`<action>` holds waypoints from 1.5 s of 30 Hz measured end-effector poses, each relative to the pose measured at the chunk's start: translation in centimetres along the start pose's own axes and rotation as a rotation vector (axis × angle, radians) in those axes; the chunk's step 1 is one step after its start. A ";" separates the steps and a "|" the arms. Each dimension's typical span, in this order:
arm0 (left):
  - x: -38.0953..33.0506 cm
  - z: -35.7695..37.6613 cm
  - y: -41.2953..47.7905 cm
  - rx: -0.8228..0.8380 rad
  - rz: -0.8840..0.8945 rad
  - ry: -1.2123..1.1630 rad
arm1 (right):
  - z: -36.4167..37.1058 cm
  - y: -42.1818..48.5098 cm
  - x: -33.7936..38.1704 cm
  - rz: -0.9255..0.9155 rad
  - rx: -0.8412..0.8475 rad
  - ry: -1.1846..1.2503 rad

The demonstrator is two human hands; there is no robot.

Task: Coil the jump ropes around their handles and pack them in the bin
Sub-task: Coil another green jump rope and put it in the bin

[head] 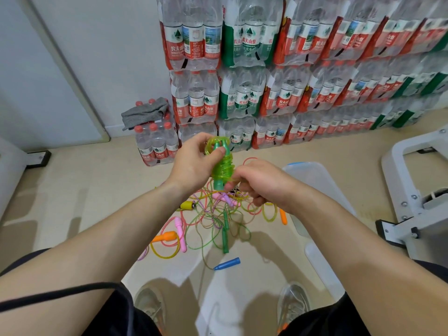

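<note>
My left hand [194,163] grips a pair of green handles [219,166] held upright, with clear green rope wound many times around them. My right hand [257,185] is just right of the bundle's lower end and pinches the loose rope end near the handle tips. Below on the floor lies a tangle of jump ropes [218,219] with pink [180,234], orange [167,236], yellow [188,205], green [225,238] and blue [228,263] handles. The clear plastic bin [312,175] stands on the floor to the right, partly hidden behind my right forearm.
Shrink-wrapped packs of water bottles [266,69] are stacked along the back wall, with a grey cloth [145,112] on a low pack. A white metal frame [417,190] stands at the right. My shoes [150,304] are at the bottom.
</note>
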State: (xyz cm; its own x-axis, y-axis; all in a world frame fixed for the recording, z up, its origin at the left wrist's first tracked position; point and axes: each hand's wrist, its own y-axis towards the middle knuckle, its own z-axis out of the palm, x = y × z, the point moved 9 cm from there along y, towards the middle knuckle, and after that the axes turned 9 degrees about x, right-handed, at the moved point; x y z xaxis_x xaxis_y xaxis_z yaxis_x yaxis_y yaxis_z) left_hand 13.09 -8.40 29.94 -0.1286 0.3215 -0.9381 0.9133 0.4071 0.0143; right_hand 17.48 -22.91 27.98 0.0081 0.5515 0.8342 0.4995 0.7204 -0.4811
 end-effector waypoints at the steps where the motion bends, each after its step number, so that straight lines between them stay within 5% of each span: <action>1: -0.1 -0.2 0.1 -0.011 0.008 0.053 | -0.8 -0.1 0.2 -0.018 -0.058 -0.034; 5: -0.9 0.1 -0.1 -0.019 0.047 0.226 | -2.1 -0.5 0.8 -0.098 -0.137 0.033; 10: -0.1 0.5 -0.2 -0.024 -0.026 0.179 | 0.5 -1.1 1.1 -0.130 0.256 0.408; 18: 0.2 1.6 -0.5 0.100 -0.082 -0.063 | 1.0 -1.6 2.3 -0.222 0.444 0.842; 21: 0.1 1.9 -0.7 0.140 -0.089 -0.149 | 0.6 -1.4 2.8 -0.350 0.345 0.796; 30: -0.2 2.7 -1.5 0.140 -0.117 -0.217 | -3.5 -1.2 2.2 -0.425 -0.332 0.339; 42: -0.9 2.2 -1.8 0.033 -0.103 -0.013 | -3.6 -0.4 1.4 -0.438 -0.352 0.758; 45: -1.0 2.1 -1.9 0.040 -0.102 -0.079 | -3.6 -0.4 1.4 -0.435 -0.354 0.663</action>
State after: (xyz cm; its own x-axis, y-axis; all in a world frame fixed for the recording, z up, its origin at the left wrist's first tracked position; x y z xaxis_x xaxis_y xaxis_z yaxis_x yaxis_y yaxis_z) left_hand 12.32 -11.29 30.16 -0.1925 0.2114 -0.9583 0.9118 0.3994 -0.0951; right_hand 20.43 -23.94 30.35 0.2022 -0.1811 0.9625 0.8145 0.5767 -0.0626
